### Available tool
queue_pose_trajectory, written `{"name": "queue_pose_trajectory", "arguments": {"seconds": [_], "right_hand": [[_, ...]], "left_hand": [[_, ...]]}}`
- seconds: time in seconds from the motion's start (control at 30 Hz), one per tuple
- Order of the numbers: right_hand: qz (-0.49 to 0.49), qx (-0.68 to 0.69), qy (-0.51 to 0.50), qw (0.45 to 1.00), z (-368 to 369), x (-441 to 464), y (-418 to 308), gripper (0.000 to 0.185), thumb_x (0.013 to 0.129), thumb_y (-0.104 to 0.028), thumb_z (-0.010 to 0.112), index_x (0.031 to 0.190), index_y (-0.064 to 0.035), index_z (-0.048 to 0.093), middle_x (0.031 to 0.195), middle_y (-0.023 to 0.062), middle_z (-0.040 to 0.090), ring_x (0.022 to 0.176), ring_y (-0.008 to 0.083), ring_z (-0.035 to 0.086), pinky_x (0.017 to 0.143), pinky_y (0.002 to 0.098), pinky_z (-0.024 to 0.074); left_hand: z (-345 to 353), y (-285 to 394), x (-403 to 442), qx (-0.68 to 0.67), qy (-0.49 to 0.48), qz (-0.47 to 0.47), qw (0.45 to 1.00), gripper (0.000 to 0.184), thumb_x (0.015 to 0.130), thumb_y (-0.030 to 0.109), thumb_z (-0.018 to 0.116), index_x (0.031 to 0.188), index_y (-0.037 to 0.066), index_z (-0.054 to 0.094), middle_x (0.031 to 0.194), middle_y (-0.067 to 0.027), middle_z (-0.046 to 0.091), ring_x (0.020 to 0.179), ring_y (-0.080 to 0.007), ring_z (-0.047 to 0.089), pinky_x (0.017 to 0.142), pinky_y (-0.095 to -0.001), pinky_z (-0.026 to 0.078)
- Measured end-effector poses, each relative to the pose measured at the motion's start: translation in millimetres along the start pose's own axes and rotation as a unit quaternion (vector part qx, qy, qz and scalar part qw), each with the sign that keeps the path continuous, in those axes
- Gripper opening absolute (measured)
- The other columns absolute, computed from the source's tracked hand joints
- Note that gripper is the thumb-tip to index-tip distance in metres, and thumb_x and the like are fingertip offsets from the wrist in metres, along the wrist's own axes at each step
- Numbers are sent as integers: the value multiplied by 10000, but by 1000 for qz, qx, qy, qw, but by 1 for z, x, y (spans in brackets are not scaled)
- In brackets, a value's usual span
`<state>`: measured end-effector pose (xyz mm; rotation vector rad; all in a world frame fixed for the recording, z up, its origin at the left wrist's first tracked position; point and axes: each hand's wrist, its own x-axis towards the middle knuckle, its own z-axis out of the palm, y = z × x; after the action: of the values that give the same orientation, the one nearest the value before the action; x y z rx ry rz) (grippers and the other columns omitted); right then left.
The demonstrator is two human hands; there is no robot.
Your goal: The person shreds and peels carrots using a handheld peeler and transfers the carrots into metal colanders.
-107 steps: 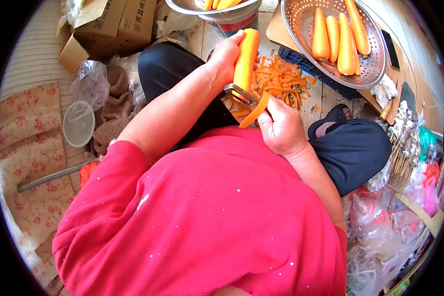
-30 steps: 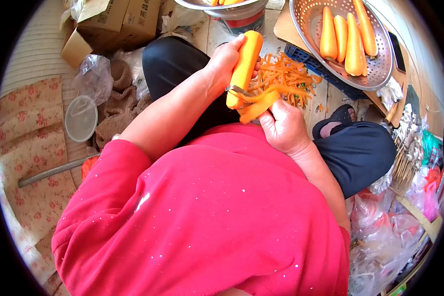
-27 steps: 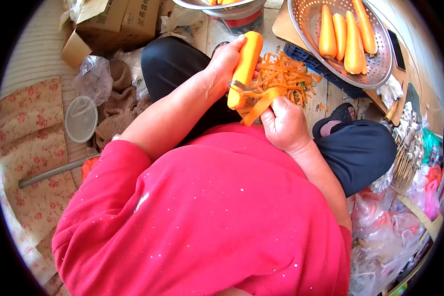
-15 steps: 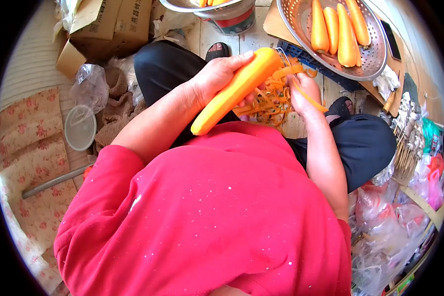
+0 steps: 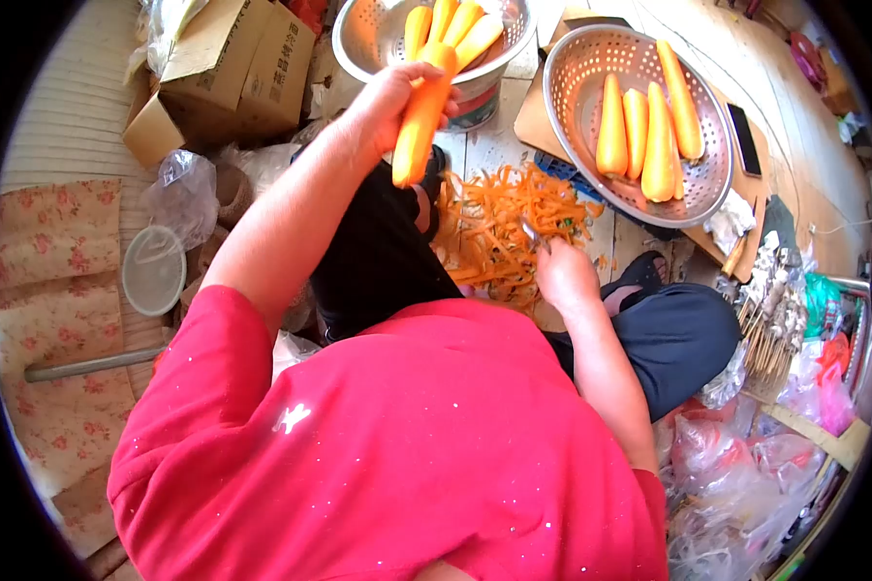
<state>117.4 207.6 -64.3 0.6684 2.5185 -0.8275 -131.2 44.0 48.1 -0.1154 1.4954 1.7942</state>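
My left hand [image 5: 393, 101] is closed round a peeled carrot [image 5: 420, 131], holding it at the near edge of a metal bowl [image 5: 356, 41]. Several carrots [image 5: 443, 21] lie in that bowl, which sits on a bucket. Down to the right, my right hand [image 5: 566, 274] grips a metal peeler [image 5: 532, 234], its head above a heap of orange peelings [image 5: 499, 228] on the floor. The peeler's handle is mostly hidden in the fingers. A perforated metal colander [image 5: 574, 126] with several carrots [image 5: 657, 145] stands on a board to the right.
A cardboard box [image 5: 225, 73] stands at the upper left, beside a plastic bag and a round lid [image 5: 154, 270]. A phone [image 5: 743, 138] lies on the board [image 5: 531, 114]. Skewers [image 5: 767, 353] and plastic bags [image 5: 736, 484] crowd the right side.
My left hand has carried the carrot forward and up to the bowl. My right hand has come away from it with the peeler, lower and slightly left. The view has shifted, showing more of the bowl.
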Motion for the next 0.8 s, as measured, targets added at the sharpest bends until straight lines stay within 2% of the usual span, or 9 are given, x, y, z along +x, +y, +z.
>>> {"name": "queue_pose_trajectory", "arguments": {"seconds": [0.1,0.17,0.23,0.3,0.37,0.43,0.57,0.73,0.8], "right_hand": [[-3,-25,8,1000,16,-4,6,304,886,-275,506,956,-16,650,885,235,661,881,421,632,788,486,502],[-30,57,29,998,2,-16,-13,311,886,-285,509,945,-13,648,884,223,664,876,415,633,790,488,500],[-24,47,35,998,2,-11,-6,321,888,-314,513,926,-22,640,897,226,659,875,415,627,788,497,494],[-5,-49,-37,998,22,5,19,323,891,-335,514,918,-36,631,875,228,654,856,424,621,779,504,489],[-29,21,4,999,14,-9,-1,290,892,-319,516,920,-54,630,864,218,654,841,428,621,770,502,491],[-77,87,25,993,5,-15,-12,281,885,-313,528,906,-50,625,867,206,658,820,431,624,757,498,496],[-23,-24,-29,999,17,-9,9,286,880,-329,544,927,-56,613,867,207,655,824,424,623,749,500,492],[-28,47,-50,997,6,-13,-1,317,875,-335,552,915,-26,611,859,236,643,848,425,616,764,502,486],[-24,37,-47,998,6,-9,5,310,875,-331,552,914,-30,612,855,236,643,845,426,616,760,503,485]], "left_hand": [[-18,26,47,27,107,43,993,362,809,93,592,1096,-93,472,880,-203,592,704,-287,631,625,-393,548],[-29,35,78,41,149,66,986,315,757,4,647,1042,-64,530,926,-194,597,778,-286,637,685,-401,547],[-42,36,109,135,150,185,962,312,807,6,611,1100,-27,509,946,-166,609,826,-284,648,646,-455,571],[-46,37,131,179,169,247,937,551,754,-23,662,1274,18,484,1095,-183,607,962,-301,633,798,-412,543],[-39,39,134,283,245,268,888,694,703,6,718,1345,69,460,1164,-183,601,996,-283,629,856,-354,515],[-34,43,139,351,266,255,861,706,684,41,727,1341,76,471,1171,-182,607,1040,-280,616,903,-337,490],[-22,45,154,525,274,255,764,736,653,99,747,1340,119,482,1204,-195,599,1124,-305,582,983,-347,449],[-24,33,193,610,244,299,692,551,788,43,543,1332,115,487,1252,-193,549,1170,-338,529,987,-394,438],[-12,32,197,592,274,328,683,535,764,60,604,1290,112,522,1201,-179,586,1146,-323,548,988,-390,434]]}}
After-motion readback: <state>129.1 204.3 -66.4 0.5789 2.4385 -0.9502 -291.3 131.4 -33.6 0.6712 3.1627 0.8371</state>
